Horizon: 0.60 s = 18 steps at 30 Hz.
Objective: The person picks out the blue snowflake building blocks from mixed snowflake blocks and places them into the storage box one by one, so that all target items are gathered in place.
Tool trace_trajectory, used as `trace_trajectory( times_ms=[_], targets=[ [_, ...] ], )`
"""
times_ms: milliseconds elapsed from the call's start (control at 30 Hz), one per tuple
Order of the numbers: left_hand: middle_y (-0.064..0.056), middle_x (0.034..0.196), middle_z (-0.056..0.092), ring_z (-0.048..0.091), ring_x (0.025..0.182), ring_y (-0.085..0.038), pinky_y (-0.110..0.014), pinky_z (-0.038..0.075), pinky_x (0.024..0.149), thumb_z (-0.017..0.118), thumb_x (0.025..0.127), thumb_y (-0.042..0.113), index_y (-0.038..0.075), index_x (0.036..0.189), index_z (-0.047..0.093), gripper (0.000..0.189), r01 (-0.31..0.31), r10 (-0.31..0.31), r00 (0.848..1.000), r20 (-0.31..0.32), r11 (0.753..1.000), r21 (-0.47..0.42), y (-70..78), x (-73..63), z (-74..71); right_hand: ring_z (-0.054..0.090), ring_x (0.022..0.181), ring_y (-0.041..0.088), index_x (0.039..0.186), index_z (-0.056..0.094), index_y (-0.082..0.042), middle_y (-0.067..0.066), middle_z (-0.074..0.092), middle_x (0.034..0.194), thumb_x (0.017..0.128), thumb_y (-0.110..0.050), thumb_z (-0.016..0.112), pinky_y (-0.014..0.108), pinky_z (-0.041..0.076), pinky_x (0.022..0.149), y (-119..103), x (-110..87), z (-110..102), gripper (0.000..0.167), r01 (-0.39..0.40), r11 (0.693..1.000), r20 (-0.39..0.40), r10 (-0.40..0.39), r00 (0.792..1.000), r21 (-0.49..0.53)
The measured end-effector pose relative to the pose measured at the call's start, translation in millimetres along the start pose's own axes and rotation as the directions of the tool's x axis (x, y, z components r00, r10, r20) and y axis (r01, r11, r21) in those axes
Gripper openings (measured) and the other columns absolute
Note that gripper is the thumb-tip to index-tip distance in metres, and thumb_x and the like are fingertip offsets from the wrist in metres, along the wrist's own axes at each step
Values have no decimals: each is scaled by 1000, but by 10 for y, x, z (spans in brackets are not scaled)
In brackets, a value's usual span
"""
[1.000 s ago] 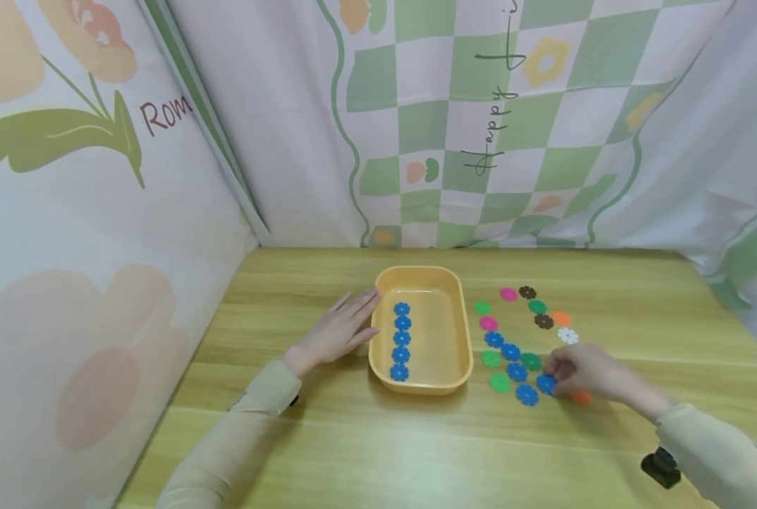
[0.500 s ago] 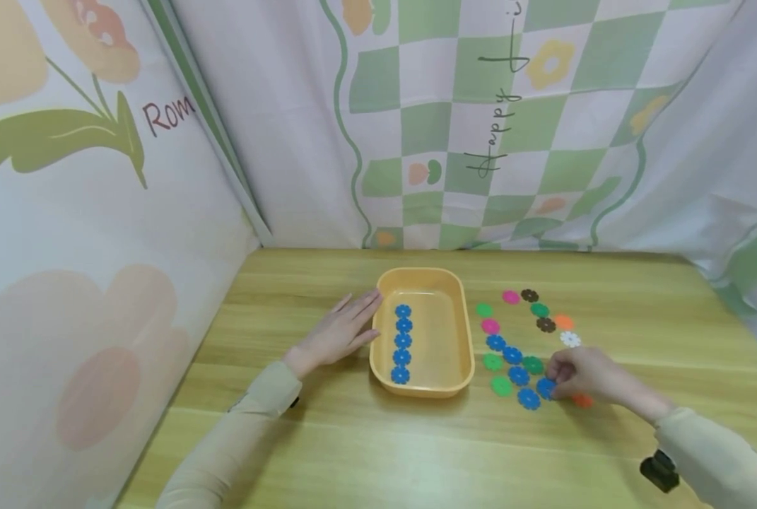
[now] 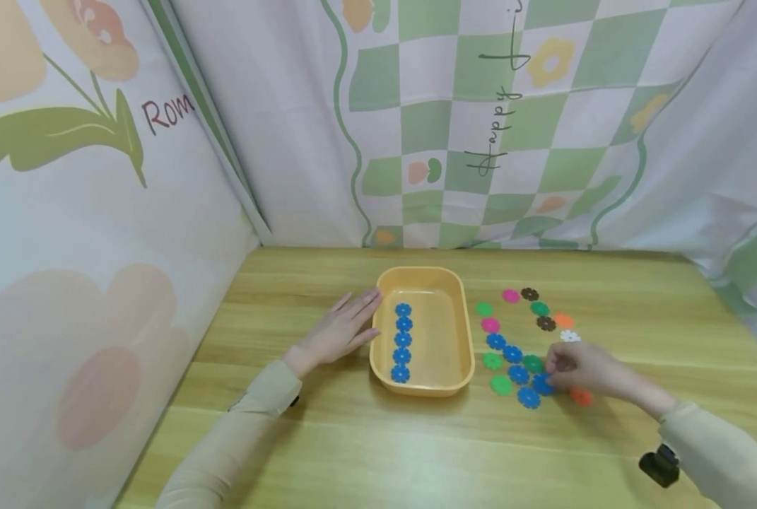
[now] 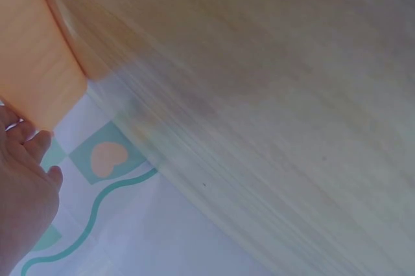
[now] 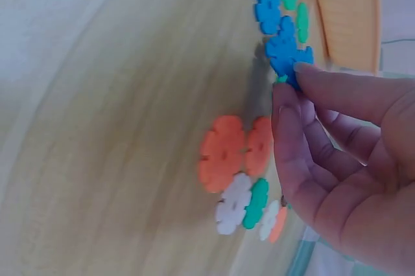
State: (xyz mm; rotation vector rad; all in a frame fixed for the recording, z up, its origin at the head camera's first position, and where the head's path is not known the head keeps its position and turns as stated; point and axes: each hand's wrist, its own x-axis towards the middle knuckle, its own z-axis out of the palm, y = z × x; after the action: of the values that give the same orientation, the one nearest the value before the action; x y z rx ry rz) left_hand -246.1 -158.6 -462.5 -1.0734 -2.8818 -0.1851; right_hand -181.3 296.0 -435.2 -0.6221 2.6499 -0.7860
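My right hand (image 3: 584, 369) pinches a blue snowflake disc (image 5: 283, 49) between thumb and fingertips, low over the table among the loose discs. Close to it, another blue disc (image 3: 529, 398) and a dark green disc (image 3: 533, 363) lie flat. With its fingers straight, my left hand (image 3: 340, 331) rests against the left side of a yellow tray (image 3: 468, 339). A column of several blue discs (image 3: 403, 339) runs along the tray's left half. In the left wrist view, the left fingertips (image 4: 42, 141) touch the tray's wall (image 4: 39, 49).
Right of the tray lie more discs: light green (image 3: 501, 385), pink (image 3: 510, 296), brown (image 3: 546, 323), orange (image 3: 564, 321), and a white one (image 3: 570, 336) partly behind my right hand. A printed curtain (image 3: 467, 127) hangs behind the wooden table (image 3: 378, 452).
My right hand and the blue disc have shifted slightly left, toward the neighbouring blue discs. The left hand and the tray have stayed put.
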Motion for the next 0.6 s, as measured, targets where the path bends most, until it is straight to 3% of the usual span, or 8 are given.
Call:
trace_trajectory(
  times_ms=[167, 400, 600],
  targets=[
    [-6, 168, 16, 20, 155, -22, -51, 20, 127, 35, 106, 49, 12, 160, 12, 69, -1, 1, 1000, -4, 1000, -2, 6, 3, -11, 57, 82, -6, 92, 64, -8, 0, 68, 93, 89, -15, 71, 17, 53, 67, -81, 53, -91, 11, 51, 998, 1, -51, 999, 40],
    [-5, 168, 13, 18, 156, -22, -50, 17, 128, 35, 106, 49, 13, 160, 11, 70, 6, -6, 1000, 14, 1000, -17, 12, 1, -21, 61, 80, -1, 100, 61, -1, 7, 68, 96, 95, -12, 64, 23, 58, 68, -253, 194, -213, 13, 32, 978, 69, -48, 996, 208],
    [-7, 168, 14, 19, 155, -23, -51, 19, 127, 36, 106, 48, 11, 160, 12, 70, 0, 0, 1000, 8, 1000, -11, 16, -2, -25, 63, 81, 7, 104, 61, 1, 10, 65, 95, 97, -15, 62, 29, 61, 72, -435, 298, -314, 18, 3, 963, 107, -33, 994, 269]
  ],
)
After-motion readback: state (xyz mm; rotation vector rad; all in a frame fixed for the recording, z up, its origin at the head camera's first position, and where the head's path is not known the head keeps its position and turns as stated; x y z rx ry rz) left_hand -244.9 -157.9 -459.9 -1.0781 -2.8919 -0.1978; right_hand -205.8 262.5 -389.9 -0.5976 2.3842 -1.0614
